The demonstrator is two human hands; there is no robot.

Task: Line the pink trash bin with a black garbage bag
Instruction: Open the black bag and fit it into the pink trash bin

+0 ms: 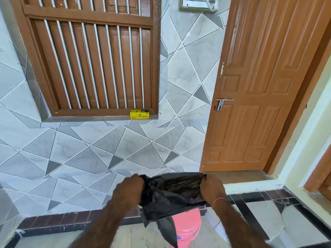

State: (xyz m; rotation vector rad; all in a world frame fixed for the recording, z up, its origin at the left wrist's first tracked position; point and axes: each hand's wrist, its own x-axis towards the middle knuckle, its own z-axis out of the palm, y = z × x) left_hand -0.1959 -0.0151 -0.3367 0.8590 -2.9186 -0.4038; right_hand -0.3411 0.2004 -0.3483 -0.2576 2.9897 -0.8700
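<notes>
Hands stretch a black garbage bag (172,192) open above the pink trash bin (188,224) in the head view: the left hand (129,189) grips one edge of the mouth, the right hand (212,187) pinches the other. The bin stands on the floor directly beneath, partly hidden by plastic, the bag's tail hanging down its side. The thin film could slip from a grip, or the tail could stay outside the rim, leaving the bin unlined.

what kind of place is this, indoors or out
Probably indoors in a home, perhaps a tiled entry area: a grey patterned tiled wall, a barred wooden window, a panelled wooden door and a wall switchboard.
</notes>
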